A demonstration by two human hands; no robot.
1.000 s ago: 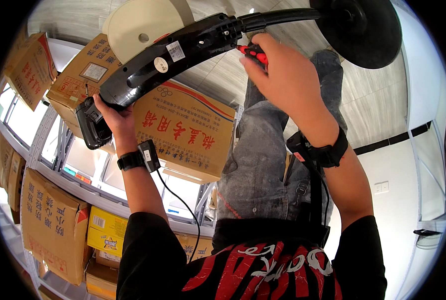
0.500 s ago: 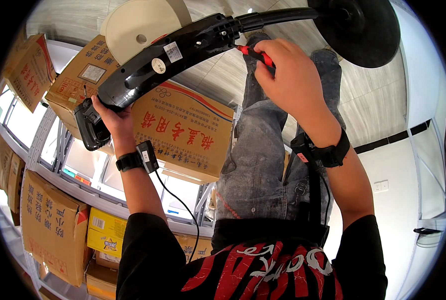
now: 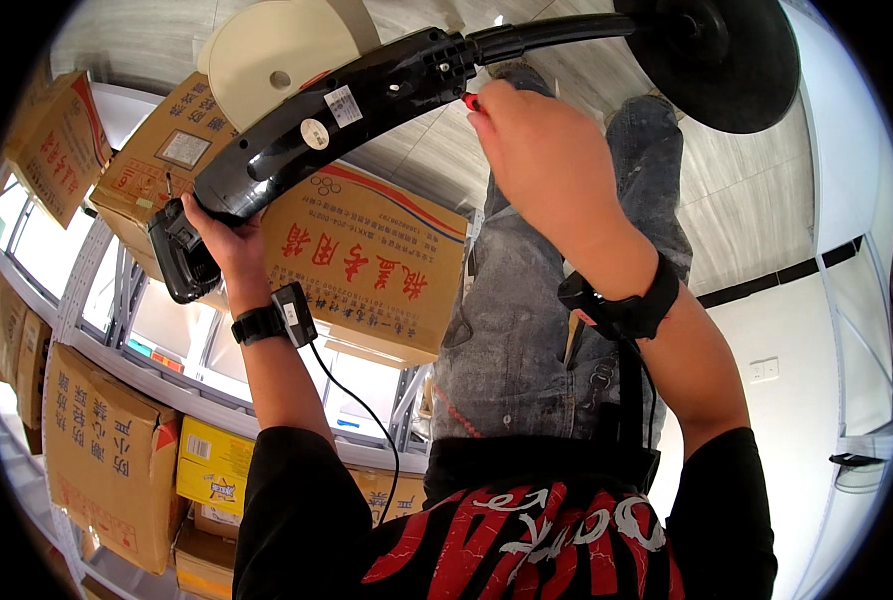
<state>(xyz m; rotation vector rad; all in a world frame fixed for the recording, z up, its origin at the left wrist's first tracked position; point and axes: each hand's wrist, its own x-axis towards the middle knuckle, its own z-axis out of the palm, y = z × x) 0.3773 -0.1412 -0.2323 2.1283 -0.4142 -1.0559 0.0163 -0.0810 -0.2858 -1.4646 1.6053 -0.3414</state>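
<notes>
My left hand (image 3: 229, 240) grips the lower-left end of a long, curved black plastic device (image 3: 277, 145), beside its black end piece (image 3: 182, 255). The body has labels and small holes, and a black shaft (image 3: 552, 32) runs from it to a large black disc (image 3: 727, 75) at the upper right. My right hand (image 3: 537, 160) is closed on a red-and-black screwdriver (image 3: 472, 101) at the underside of the body, close to the shaft joint. The hand hides most of the screwdriver, and I cannot make out where its tip sits.
Cardboard boxes (image 3: 367, 275) sit left and below, with a yellow box (image 3: 210, 460) on white shelving (image 3: 142, 376). A cream rounded panel (image 3: 242, 65) with a hole lies behind the device. My legs (image 3: 497, 350) stretch over the grey floor (image 3: 732, 200). A white wall (image 3: 767, 420) stands right.
My right hand and wrist have shifted left and turned, now covering more of the screwdriver, after dipping slightly half a second ago. My left hand and the device have barely moved.
</notes>
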